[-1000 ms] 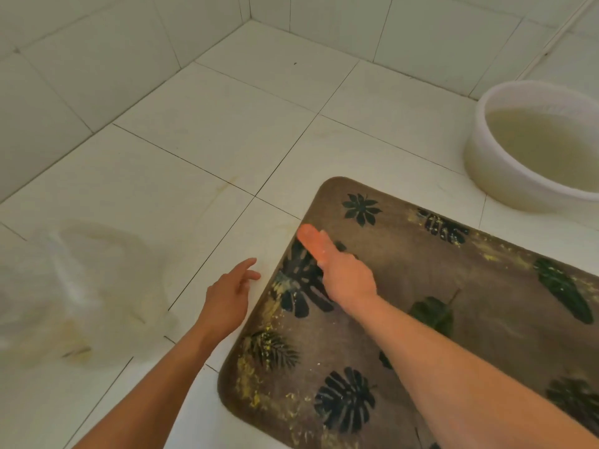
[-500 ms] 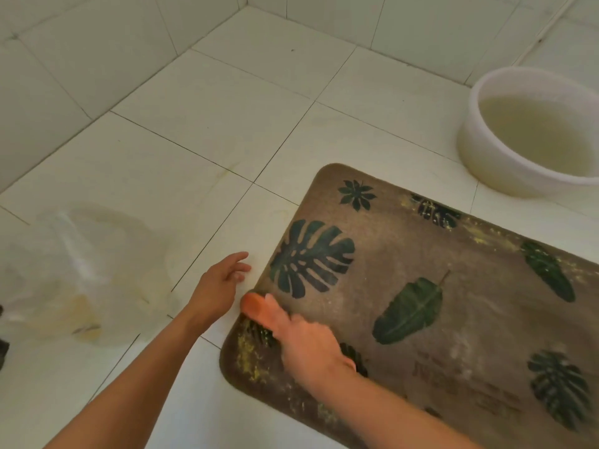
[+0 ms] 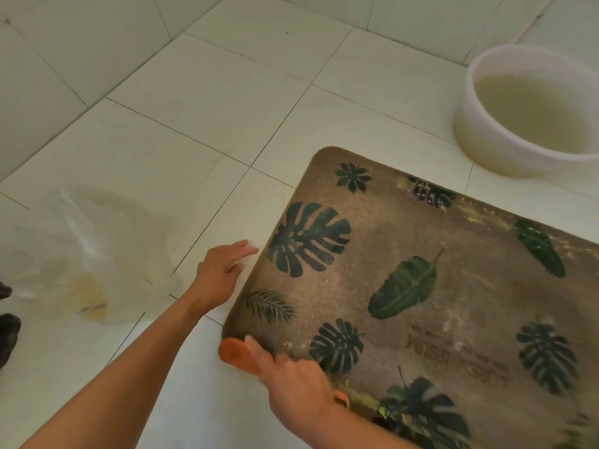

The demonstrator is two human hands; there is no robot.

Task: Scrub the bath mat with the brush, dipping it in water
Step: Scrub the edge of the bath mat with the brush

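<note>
A brown bath mat (image 3: pixel 453 286) printed with dark green leaves lies on the white tiled floor, with yellowish specks along its far and near edges. My right hand (image 3: pixel 298 387) is shut on an orange brush (image 3: pixel 235 351), pressing it down at the mat's near left corner. Only the brush's rounded front end and a bit of its rear show past my fingers. My left hand (image 3: pixel 222 270) rests on the floor beside the mat's left edge, fingers spread and holding nothing. A white basin (image 3: pixel 479 137) of cloudy water stands beyond the mat's far right corner.
A crumpled clear plastic bag (image 3: pixel 84 254) with something yellow inside lies on the floor at the left. Dark objects (image 3: pixel 8 332) show at the left frame edge. White tiled walls rise at the back and left.
My right hand has dragged the brush toward me along the mat's left side, from the large leaf to the near left corner. My left hand has stayed by the mat's edge.
</note>
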